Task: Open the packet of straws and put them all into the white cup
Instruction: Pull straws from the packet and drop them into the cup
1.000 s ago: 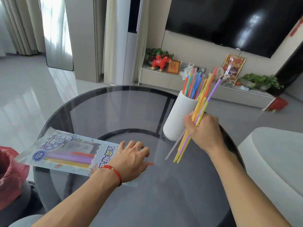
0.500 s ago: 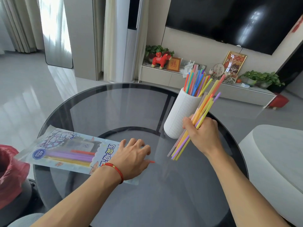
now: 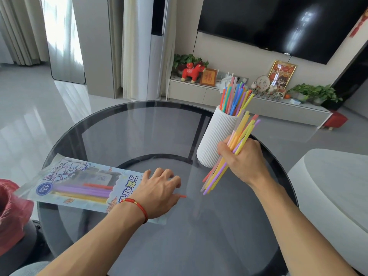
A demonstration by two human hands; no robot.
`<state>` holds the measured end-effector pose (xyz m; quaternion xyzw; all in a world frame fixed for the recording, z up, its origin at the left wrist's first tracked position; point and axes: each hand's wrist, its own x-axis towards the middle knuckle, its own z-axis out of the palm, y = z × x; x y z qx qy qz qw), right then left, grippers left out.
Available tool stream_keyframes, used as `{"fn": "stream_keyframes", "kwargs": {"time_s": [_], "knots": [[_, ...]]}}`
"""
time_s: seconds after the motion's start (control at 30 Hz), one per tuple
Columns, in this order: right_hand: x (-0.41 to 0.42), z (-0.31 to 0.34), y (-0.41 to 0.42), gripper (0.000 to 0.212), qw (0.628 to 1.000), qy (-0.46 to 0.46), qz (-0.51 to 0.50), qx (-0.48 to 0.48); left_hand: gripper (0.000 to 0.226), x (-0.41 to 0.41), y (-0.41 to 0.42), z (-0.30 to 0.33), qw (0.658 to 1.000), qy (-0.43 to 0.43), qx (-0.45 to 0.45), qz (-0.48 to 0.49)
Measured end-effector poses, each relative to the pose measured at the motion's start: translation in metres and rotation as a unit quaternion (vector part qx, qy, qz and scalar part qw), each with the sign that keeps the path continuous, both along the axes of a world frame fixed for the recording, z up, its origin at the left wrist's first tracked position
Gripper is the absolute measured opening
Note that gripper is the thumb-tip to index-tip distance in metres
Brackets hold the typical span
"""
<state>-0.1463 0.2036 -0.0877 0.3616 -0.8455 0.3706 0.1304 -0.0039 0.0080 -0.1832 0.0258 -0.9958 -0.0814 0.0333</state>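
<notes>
**Bundle drops beside the cup, tips below the rim**

The right hand (image 3: 242,156) has come down over the last second. It had its bundle of straws (image 3: 232,154) lifted with the tips above the rim of the white ribbed cup (image 3: 216,136); now the fist sits lower, just right of the cup's wall, and the upper tips only reach the rim at its right side. The fingers are curled tight round the middle of the bundle, which slants with its lower ends hanging over the glass in front of the cup. My read: the hand is squaring the bundle up before feeding it in, so this batch is not yet delivered.

Inside the cup a fan of straws (image 3: 236,98) already stands, leaning right. That fan crowds the opening and could snag the next batch.

Left of the cup, the left hand (image 3: 159,193) has not budged: it lies flat over the open end of the straw packet (image 3: 79,186), fingers loosely spread, pinning it to the round glass table (image 3: 139,132). Purple, yellow and orange straws (image 3: 83,193) are left inside the packet, and one orange tip (image 3: 182,196) pokes out past the fingers, towards the cup. So there is more to fetch.

Far left of the cup, at the table's edge, sits a red bag (image 3: 12,212). Beyond the cup, a TV shelf carries a red toy horse (image 3: 192,72).
</notes>
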Motion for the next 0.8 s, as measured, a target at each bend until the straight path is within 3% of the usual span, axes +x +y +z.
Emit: {"fn": "stream_keyframes", "kwargs": {"time_s": [0.17, 0.47, 0.63, 0.8], "knots": [[0.002, -0.011, -0.001, 0.048, 0.999, -0.003, -0.012, 0.034, 0.034, 0.001, 0.000, 0.001, 1.000, 0.000, -0.002, 0.000], [-0.009, -0.024, 0.009, 0.038, 0.992, -0.102, -0.061, -0.040, 0.028, 0.000, 0.003, -0.001, 1.000, 0.007, -0.012, 0.006], [-0.016, -0.001, 0.016, 0.033, 0.951, -0.188, -0.093, -0.229, 0.031, -0.002, 0.014, -0.008, 0.999, 0.044, -0.011, 0.018], [-0.029, 0.063, 0.006, 0.031, 0.883, -0.158, -0.122, -0.425, 0.032, -0.002, 0.019, -0.007, 0.994, 0.102, 0.013, -0.027]]}}
